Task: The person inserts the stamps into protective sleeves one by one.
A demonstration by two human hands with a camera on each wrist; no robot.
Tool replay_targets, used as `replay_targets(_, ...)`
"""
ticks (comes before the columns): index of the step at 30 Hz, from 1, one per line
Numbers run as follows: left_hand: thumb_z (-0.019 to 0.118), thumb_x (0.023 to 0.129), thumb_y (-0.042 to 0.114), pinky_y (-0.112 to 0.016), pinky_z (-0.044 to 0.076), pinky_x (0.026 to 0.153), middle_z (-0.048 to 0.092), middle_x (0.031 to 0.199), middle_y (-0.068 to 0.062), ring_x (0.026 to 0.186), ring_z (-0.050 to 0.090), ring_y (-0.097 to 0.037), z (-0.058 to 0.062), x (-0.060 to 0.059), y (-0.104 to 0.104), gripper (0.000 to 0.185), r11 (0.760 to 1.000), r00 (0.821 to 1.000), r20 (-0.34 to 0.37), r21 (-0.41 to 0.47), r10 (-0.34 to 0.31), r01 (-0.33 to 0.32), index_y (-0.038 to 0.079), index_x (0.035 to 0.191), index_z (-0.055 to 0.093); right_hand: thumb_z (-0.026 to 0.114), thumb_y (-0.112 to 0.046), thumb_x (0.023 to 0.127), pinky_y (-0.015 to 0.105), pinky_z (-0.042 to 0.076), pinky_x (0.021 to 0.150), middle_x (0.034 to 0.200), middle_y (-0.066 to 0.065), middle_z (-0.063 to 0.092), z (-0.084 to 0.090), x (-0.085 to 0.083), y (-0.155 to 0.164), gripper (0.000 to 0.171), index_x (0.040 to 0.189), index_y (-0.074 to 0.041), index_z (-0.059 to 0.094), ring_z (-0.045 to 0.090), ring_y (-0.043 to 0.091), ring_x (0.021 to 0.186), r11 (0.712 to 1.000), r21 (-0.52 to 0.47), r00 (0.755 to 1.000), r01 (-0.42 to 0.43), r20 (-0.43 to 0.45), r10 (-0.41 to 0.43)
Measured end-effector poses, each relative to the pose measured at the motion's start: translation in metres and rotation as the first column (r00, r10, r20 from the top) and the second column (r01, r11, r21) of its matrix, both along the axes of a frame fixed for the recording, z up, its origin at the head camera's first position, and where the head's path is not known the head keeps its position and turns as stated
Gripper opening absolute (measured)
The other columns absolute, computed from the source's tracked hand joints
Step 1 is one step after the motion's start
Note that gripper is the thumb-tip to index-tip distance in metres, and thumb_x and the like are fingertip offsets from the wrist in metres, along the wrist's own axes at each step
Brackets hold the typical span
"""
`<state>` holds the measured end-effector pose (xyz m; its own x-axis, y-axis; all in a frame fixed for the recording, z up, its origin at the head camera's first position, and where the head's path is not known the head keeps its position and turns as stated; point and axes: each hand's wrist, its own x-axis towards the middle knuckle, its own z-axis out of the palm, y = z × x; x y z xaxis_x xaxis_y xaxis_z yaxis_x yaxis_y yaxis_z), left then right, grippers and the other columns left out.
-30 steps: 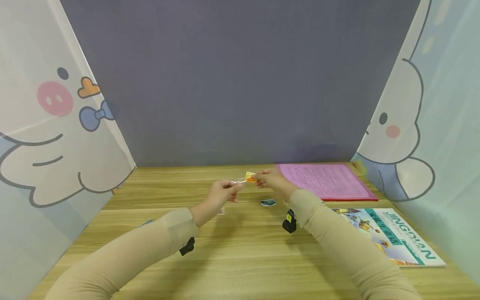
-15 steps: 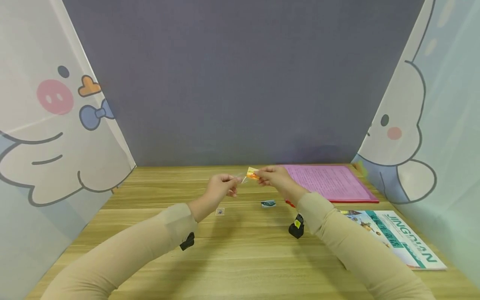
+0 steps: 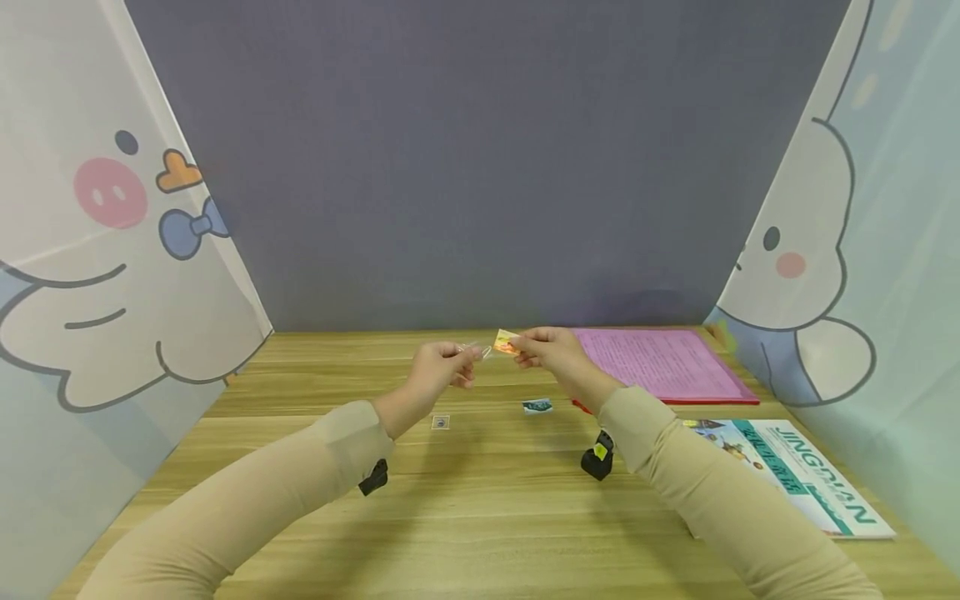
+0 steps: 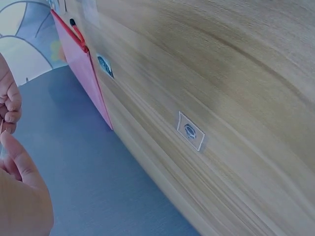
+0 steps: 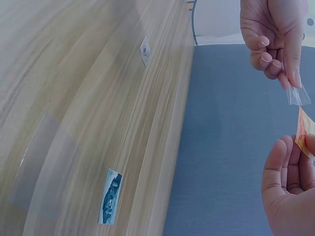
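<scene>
Above the desk (image 3: 480, 517), near its back edge, the left hand (image 3: 438, 373) is pinching a clear sleeve (image 5: 299, 95) while the right hand (image 3: 546, 351) is pinching an orange stamp (image 3: 506, 342) just beside it. Two more stamps (image 3: 537, 406) are lying flat on the desk below the hands.

Legible text: "JINGDIAN" in teal capitals on magazine cover (image 3: 795, 475), lower right of head view. Pink sheet (image 3: 660, 362) print unreadable.
</scene>
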<state>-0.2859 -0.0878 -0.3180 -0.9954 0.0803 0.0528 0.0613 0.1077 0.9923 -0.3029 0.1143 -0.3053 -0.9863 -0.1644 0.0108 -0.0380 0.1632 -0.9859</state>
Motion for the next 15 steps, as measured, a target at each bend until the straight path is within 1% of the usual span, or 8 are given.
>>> replay_targets(3, 0.068, 0.092, 0.015, -0.024, 0.058, 0.056, 0.062, 0.070, -0.007, 0.058, 0.060, -0.011, 0.0007, 0.0005, 0.0000, 0.023, 1.000, 1.000, 0.001, -0.012, 0.000, 0.000, -0.007, 0.087, 0.067, 0.065, -0.020, 0.095, 0.036, 0.057, 0.088, 0.095, 0.008, 0.068, 0.0010, 0.0006, 0.0008, 0.030, 0.112, 0.004, 0.063, 0.065, 0.018, 0.084, 1.000, -0.008, 1.000, -0.002, -0.013, 0.002)
replay_targets(5, 0.068, 0.092, 0.016, -0.025, 0.059, 0.057, 0.061, 0.069, -0.005, 0.059, 0.060, -0.011, 0.0009, 0.0009, -0.0001, 0.022, 1.000, 1.000, 0.000, -0.026, -0.002, 0.002, -0.005, 0.085, 0.067, 0.064, -0.020, 0.095, 0.041, 0.056, 0.092, 0.095, 0.009, 0.068, 0.0018, 0.0011, 0.0011, 0.030, 0.113, 0.004, 0.063, 0.065, 0.018, 0.084, 1.000, -0.024, 1.000, -0.002, -0.024, 0.002)
replay_targets(7, 0.069, 0.092, 0.017, -0.026, 0.060, 0.059, 0.061, 0.068, -0.004, 0.060, 0.060, -0.011, 0.0013, 0.0014, -0.0001, 0.022, 0.999, 1.000, 0.001, -0.035, -0.007, 0.007, -0.004, 0.084, 0.067, 0.064, -0.021, 0.095, 0.041, 0.055, 0.093, 0.097, 0.011, 0.068, 0.0025, 0.0016, 0.0011, 0.032, 0.114, 0.005, 0.062, 0.065, 0.018, 0.083, 0.999, -0.035, 0.999, -0.003, -0.035, 0.002)
replay_targets(10, 0.069, 0.091, 0.018, -0.030, 0.061, 0.062, 0.061, 0.067, -0.003, 0.061, 0.060, -0.011, 0.0020, 0.0022, 0.0001, 0.022, 0.999, 1.000, 0.005, -0.046, -0.010, 0.010, -0.003, 0.084, 0.068, 0.065, -0.021, 0.095, 0.039, 0.055, 0.092, 0.097, 0.010, 0.068, 0.0037, 0.0035, 0.0001, 0.033, 0.114, 0.005, 0.062, 0.065, 0.016, 0.082, 0.999, -0.041, 0.999, 0.002, -0.048, -0.003)
replay_targets(13, 0.069, 0.091, 0.018, -0.035, 0.062, 0.067, 0.061, 0.067, -0.003, 0.060, 0.061, -0.011, 0.0023, 0.0024, 0.0006, 0.023, 0.999, 1.000, 0.009, -0.047, -0.012, 0.012, -0.004, 0.085, 0.068, 0.066, -0.021, 0.094, 0.035, 0.056, 0.089, 0.093, 0.005, 0.067, 0.0044, 0.0052, -0.0018, 0.033, 0.113, 0.005, 0.062, 0.065, 0.013, 0.079, 0.999, -0.040, 0.998, 0.013, -0.053, -0.015)
replay_targets(15, 0.069, 0.091, 0.018, -0.035, 0.062, 0.067, 0.061, 0.067, -0.003, 0.060, 0.061, -0.011, 0.0021, 0.0023, 0.0012, 0.023, 0.999, 1.000, 0.011, -0.047, -0.013, 0.013, -0.004, 0.086, 0.068, 0.066, -0.021, 0.094, 0.032, 0.057, 0.086, 0.091, 0.002, 0.066, 0.0044, 0.0059, -0.0029, 0.033, 0.113, 0.005, 0.063, 0.065, 0.013, 0.078, 0.999, -0.042, 0.998, 0.023, -0.052, -0.026)
